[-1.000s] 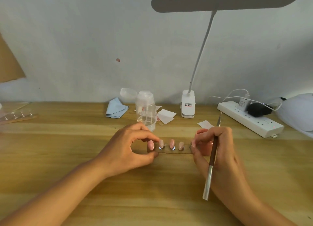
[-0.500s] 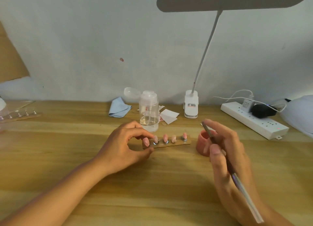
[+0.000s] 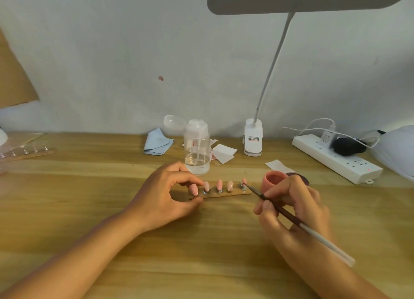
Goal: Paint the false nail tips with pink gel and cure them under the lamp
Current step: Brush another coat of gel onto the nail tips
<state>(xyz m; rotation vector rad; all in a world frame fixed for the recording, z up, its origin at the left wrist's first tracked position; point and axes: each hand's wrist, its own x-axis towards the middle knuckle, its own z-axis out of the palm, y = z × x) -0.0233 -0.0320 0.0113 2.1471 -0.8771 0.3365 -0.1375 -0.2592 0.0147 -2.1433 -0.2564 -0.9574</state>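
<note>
On the bench (image 3: 89, 209), our left hand (image 3: 161, 195) pinches the strip (image 3: 233, 194) of nail tips (image 3: 219, 184) by its end. Our right hand (image 3: 291, 209), gripping the brush (image 3: 289, 215), has swung it from the gel pot (image 3: 272, 181) onto the rightmost tip (image 3: 244, 181), so painting resumes.

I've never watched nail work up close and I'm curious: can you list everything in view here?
nail tips: five, pink, in a row on the holder strip
holder strip: one, brown, desk centre
gel jar: one, pink, open, right of the strip
brush: one, dark handle, tip at the rightmost nail tip
pump bottle: one, clear, behind the strip
cloth: one, blue, left of the bottle
paper wipes: several, white, near the bottle
desk lamp: one, white, at the back
power strip: one, white, back right
curing lamp: one, white, right edge
second strip: one, brown, far left
left hand: pinches the holder strip's left end
right hand: holds the brush
</note>
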